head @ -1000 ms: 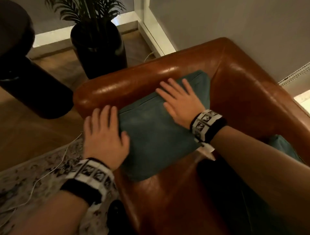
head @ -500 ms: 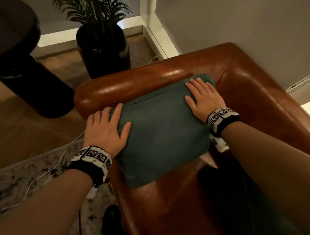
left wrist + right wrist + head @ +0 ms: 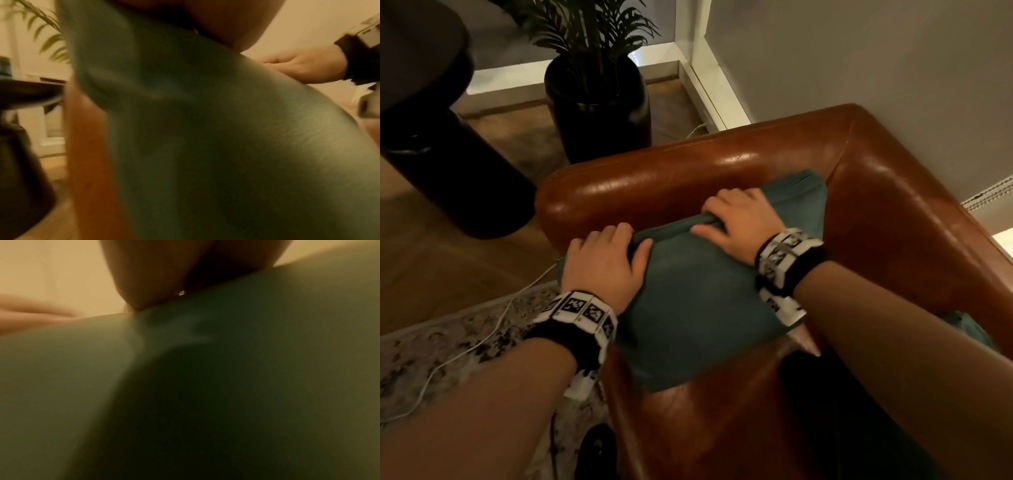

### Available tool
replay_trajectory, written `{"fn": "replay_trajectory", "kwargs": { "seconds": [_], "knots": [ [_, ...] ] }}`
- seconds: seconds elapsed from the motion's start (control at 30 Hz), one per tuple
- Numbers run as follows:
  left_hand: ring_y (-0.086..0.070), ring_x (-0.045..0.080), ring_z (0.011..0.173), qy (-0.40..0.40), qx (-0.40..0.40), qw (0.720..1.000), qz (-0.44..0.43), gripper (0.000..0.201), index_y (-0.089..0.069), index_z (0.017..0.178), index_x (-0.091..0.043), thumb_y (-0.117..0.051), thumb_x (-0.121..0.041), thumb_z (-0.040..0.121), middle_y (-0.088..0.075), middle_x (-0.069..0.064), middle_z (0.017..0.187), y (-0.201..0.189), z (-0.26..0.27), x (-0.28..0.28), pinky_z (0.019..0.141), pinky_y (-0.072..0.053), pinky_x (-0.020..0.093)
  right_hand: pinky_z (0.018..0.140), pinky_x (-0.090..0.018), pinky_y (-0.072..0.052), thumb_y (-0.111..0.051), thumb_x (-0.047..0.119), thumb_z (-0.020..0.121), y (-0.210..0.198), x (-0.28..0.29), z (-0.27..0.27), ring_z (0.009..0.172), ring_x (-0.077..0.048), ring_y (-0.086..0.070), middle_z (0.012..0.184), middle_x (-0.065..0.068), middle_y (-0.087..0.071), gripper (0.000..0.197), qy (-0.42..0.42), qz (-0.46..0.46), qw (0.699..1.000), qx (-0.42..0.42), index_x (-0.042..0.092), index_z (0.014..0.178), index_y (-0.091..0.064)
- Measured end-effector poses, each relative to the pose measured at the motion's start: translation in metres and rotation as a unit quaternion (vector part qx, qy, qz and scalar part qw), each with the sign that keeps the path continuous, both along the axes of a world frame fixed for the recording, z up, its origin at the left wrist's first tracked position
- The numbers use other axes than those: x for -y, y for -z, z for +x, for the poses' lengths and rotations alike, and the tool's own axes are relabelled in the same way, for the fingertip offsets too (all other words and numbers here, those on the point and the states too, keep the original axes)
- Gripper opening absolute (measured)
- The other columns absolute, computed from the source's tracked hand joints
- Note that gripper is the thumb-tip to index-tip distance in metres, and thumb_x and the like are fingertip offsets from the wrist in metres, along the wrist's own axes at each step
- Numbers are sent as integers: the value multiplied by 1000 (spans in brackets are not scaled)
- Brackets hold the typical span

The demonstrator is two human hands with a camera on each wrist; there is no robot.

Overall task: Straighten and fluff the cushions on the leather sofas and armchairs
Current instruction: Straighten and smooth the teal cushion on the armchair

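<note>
Wooden floor (image 3: 424, 274) and a grey wall (image 3: 859, 68) frame a brown leather armchair (image 3: 893, 212) set in the room's corner. On its seat, against the armrest at the chair's left edge, lies a teal cushion (image 3: 698, 301), its far end reaching into the back corner. Both hands grip the cushion's top edge, fingers curled over it and thumbs on the near face: the left hand (image 3: 602, 263) at the left corner, the right hand (image 3: 739, 222) further along toward the back. Fabric bunches into a fold between them. Both wrist views are blurred and filled with teal cloth. Beyond the armrest stands a dark pot (image 3: 599, 106) with a palm, beside a patterned rug (image 3: 431, 349) crossed by a white cable (image 3: 482, 339).
</note>
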State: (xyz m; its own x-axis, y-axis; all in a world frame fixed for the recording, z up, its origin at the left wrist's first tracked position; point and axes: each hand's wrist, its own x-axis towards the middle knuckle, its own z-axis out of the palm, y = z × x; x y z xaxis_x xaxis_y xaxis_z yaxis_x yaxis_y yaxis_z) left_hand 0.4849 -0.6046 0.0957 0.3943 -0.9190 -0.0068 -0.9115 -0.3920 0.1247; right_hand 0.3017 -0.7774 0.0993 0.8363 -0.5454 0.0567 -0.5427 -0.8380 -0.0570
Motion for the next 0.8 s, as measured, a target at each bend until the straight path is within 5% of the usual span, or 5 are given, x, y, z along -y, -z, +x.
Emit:
{"fn": "replay_trajectory", "kwargs": {
  "seconds": [0.13,0.3,0.5,0.67,0.8],
  "knots": [
    [-58,33,83,-57,-14,998,32,46,-42,94,-22,-16,-60,95,-56,5,88,5,38,-35,68,-43,39,115,-46,-16,-18,67,92,-10,59,-61,128,-23,-46,126,0,-58,61,105,8,993,-54,27,119,-54],
    [-54,32,70,-58,-31,997,28,41,-37,88,-17,-20,-53,95,-45,0,71,7,46,-30,56,-40,37,85,-44,-36,-33,56,95,-13,75,-61,90,-33,-52,88,-7,-51,39,112,22,993,-21,19,85,-39],
    [-26,36,140,-43,28,994,-97,43,-47,133,-15,-44,-35,95,-44,10,145,-6,10,-29,110,-25,51,115,-47,-23,-51,27,96,-6,30,-40,124,-30,-49,128,-11,-60,34,81,-21,994,69,13,126,-57],
    [-8,25,150,53,10,999,-5,62,-16,154,-22,-19,-49,99,-12,-2,163,25,-45,-16,120,-6,46,122,-46,-15,-33,40,101,38,-85,-2,149,-23,-18,159,-4,-28,58,-57,-2,998,17,15,153,-28],
    [-6,31,150,35,59,998,14,64,-10,154,-33,-21,-56,96,-9,0,163,46,-6,-23,120,-7,49,122,-46,-9,-28,52,100,54,-28,-57,152,-19,-4,164,3,-10,64,33,-43,998,-16,27,156,-11]
  ]
}}
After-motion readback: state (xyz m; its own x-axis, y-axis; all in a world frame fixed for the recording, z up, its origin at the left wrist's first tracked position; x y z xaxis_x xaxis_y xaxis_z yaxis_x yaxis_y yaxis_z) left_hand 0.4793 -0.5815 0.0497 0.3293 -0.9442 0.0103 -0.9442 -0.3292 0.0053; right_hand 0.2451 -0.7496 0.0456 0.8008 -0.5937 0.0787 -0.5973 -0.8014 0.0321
